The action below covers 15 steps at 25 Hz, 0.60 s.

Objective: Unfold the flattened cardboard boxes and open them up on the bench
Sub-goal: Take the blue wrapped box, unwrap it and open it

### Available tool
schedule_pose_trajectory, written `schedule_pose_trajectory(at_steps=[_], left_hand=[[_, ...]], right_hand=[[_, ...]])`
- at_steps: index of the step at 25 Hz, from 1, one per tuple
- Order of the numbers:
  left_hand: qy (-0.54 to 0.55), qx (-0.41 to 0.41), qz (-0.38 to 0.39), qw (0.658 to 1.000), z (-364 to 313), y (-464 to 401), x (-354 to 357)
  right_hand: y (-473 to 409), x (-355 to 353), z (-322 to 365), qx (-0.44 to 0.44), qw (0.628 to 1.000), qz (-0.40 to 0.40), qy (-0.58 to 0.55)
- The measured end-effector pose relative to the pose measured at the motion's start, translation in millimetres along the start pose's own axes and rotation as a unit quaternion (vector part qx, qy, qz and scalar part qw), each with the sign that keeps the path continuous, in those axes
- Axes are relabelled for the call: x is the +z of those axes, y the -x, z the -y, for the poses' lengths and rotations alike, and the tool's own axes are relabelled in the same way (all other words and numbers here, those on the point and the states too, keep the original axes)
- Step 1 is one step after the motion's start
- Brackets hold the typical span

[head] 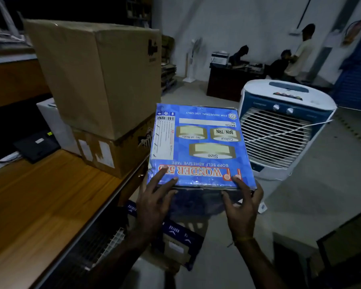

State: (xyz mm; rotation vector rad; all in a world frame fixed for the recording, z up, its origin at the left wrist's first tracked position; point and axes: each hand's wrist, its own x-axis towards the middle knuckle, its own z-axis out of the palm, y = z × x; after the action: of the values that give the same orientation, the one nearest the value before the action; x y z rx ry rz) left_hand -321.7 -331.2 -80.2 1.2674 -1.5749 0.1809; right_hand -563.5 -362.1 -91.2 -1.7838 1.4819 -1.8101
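You hold the blue box [198, 142] in the air, just off the bench's [40, 195] front edge and near the white air cooler [283, 126]. Your left hand [154, 203] has its fingers [161, 174] spread straight over the near corner of the printed face; your right hand [243, 207] curls round the near right edge, thumb on top and fingers underneath. The box looks light and fairly stiff, and its glossy, tape-patched skin will probably slide under flat fingers, so a grip on the cut edges and corners should serve better than pressure on the face. From here you cannot tell whether it is fully flat or already partly opened.

On the bench a large brown carton [96, 74] sits on a smaller taped carton [113, 151], filling the far end; bare wood lies nearer you. More dark printed cardboard [175, 232] lies below your hands. People [288, 59] stand at a desk well behind.
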Motion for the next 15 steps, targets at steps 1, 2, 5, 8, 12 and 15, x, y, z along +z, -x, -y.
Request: schedule_pose_trajectory(at_steps=[1,2,5,8,12,15], left_hand=[[-0.005,0.001,-0.011,1.0,-6.6,-4.1,-2.3],[-0.012,0.004,-0.017,1.0,-14.1,-4.6,-5.9],[-0.028,-0.001,-0.016,0.999,-41.4,11.9,-22.8],[-0.04,-0.031,-0.024,0.998,-82.8,48.1,-52.7],[-0.063,-0.082,-0.055,0.993,-136.4,75.7,-102.9],[-0.09,-0.101,-0.095,0.986,-162.0,89.0,-145.4]], right_hand=[[-2.2,-2.9,6.5,-0.004,1.0,-0.009,-0.01],[-1.1,-8.1,12.7,-0.006,1.0,-0.018,-0.017],[12.1,-32.7,28.4,-0.022,0.999,-0.03,-0.037],[34.7,-67.3,46.0,-0.034,0.998,-0.006,-0.051],[52.4,-103.1,87.6,-0.058,0.995,0.013,-0.083],[60.6,-109.7,123.4,-0.072,0.99,0.039,-0.113]])
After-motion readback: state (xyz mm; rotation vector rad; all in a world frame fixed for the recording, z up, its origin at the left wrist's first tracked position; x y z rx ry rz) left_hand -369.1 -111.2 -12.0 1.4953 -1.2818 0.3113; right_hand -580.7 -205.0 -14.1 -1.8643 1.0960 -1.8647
